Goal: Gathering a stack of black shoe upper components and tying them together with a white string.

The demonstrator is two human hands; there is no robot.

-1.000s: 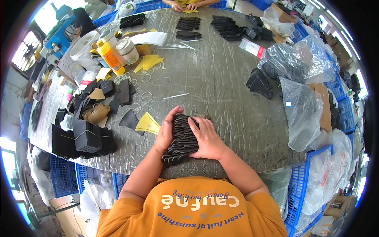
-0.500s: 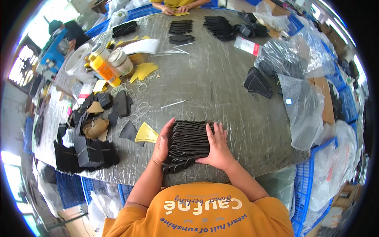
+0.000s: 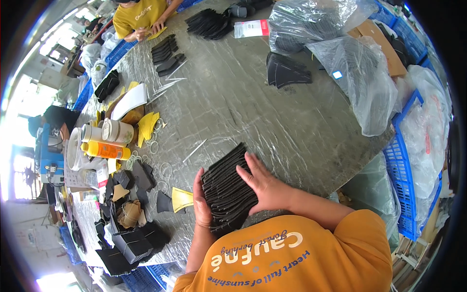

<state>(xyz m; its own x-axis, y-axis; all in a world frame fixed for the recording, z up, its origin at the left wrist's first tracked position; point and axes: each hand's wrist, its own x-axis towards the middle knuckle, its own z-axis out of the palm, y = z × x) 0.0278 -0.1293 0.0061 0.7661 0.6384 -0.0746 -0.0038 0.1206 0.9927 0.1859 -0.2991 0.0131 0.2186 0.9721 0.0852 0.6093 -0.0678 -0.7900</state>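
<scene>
On the table (image 3: 219,112), close to its near edge, sits a black stack (image 3: 228,192), seemingly gathered into one row but not yet fully even at the sides. The row's long axis appears to run from the near edge toward the far edge, each layer slanting away toward the right. The right hand (image 3: 265,187) spreads its fingers against one side; the left hand (image 3: 201,202) lies flattened along the other, pinching nothing.

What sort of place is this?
Likely a small workshop or factory floor, hedged on what it makes: black cut pieces stacked on a big shared table, a co-worker at its far edge, and blue crates alongside.
</scene>
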